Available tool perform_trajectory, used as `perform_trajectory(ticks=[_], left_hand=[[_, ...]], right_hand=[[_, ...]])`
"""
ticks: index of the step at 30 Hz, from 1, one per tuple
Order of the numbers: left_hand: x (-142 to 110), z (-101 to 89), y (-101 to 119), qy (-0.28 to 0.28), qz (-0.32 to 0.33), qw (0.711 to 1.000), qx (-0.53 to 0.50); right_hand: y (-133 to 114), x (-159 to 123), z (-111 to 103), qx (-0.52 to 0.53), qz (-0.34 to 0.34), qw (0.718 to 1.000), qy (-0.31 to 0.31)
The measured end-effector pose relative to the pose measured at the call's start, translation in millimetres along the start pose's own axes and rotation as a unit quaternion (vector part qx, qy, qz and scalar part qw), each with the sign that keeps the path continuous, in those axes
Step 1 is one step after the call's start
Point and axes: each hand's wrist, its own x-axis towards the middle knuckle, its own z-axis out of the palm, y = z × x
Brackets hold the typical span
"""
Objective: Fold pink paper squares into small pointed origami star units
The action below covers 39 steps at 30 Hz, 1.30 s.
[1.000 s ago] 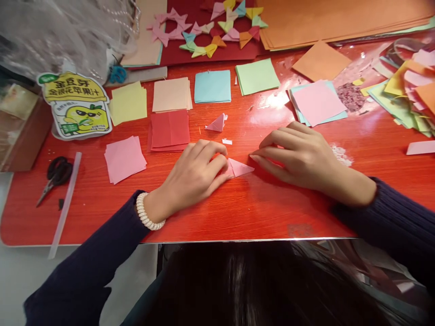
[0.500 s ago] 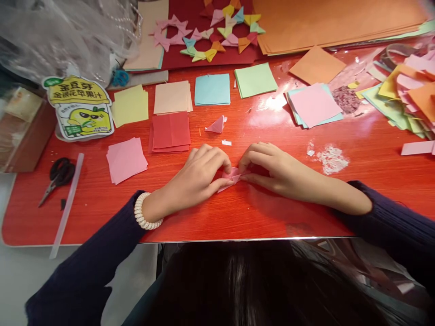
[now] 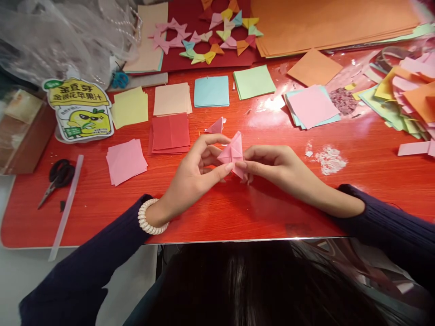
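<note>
Both hands hold a folded pink paper [image 3: 234, 151], creased into a triangular shape with one point upward. My left hand [image 3: 199, 167] pinches its lower left part, with the thumb in front and the fingers curled behind. My right hand [image 3: 277, 170] grips its lower right edge between thumb and fingers. Just behind my left fingers lies a small pink folded triangle [image 3: 215, 126], partly covered. A stack of red paper squares [image 3: 171, 132] and a stack of pink paper squares [image 3: 127, 162] lie to the left of my hands.
Yellow [image 3: 131, 107], beige [image 3: 171, 98], blue [image 3: 211, 91] and green paper squares [image 3: 254, 81] sit farther back. Folded paper rings [image 3: 204, 52] lie behind them. Scissors [image 3: 57, 176] and a translucent strip [image 3: 68, 206] are at left, a pile of paper scraps [image 3: 404, 104] at right.
The pink paper has been lifted from the tabletop and turned upright, so more of its folds show. My left fingers have opened wider around it; both hands still hold it.
</note>
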Motion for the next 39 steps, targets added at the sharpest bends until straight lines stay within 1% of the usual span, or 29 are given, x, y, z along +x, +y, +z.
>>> perform_trajectory(ticks=[2,5,7,9,11,14,16,20,23,30,34,36,39], left_hand=[[0.2,-1.0,0.4,0.007,0.004,1.0,0.014],[-0.7,-1.1,-0.4,0.031,0.001,1.0,-0.006],[-1.8,-0.5,-0.9,0.045,0.008,0.999,-0.015],[-2.3,-0.8,-1.3,0.047,0.02,0.999,0.019],[-1.5,-2.6,-1.9,0.044,0.061,0.993,0.094],[1.4,-7.3,-4.0,0.034,0.153,0.967,0.2],[3.2,-10.0,-5.9,0.018,0.195,0.952,0.235],[3.8,-10.6,-8.8,-0.006,0.235,0.938,0.254],[2.9,-9.1,-9.3,-0.006,0.243,0.937,0.251],[1.5,-8.7,-8.9,0.007,0.245,0.937,0.25],[1.0,-9.3,-9.0,0.024,0.253,0.933,0.256],[0.6,-9.4,-8.9,0.032,0.253,0.932,0.257],[-0.8,-8.4,-9.0,0.04,0.241,0.933,0.264]], right_hand=[[-2.5,0.0,0.2,0.013,0.013,1.0,-0.023],[-5.2,0.2,2.6,0.05,0.038,0.997,-0.049],[-5.2,0.4,4.7,0.066,0.059,0.995,-0.048],[-3.8,0.4,6.1,0.075,0.073,0.994,-0.039],[-2.1,0.2,6.2,0.082,0.079,0.993,-0.027],[-0.9,-0.3,5.0,0.087,0.074,0.993,-0.007],[-1.0,-0.6,4.4,0.078,0.062,0.995,0.01],[-1.8,-1.2,5.3,0.058,0.051,0.996,0.036],[-1.2,-1.7,6.4,0.053,0.037,0.997,0.037],[1.5,-2.3,6.7,0.038,-0.037,0.998,0.02],[0.5,-3.5,6.9,0.044,-0.044,0.998,0.006],[0.1,-4.0,7.3,0.016,-0.037,0.999,0.024],[1.4,-3.8,8.3,-0.026,-0.042,0.995,0.084]])
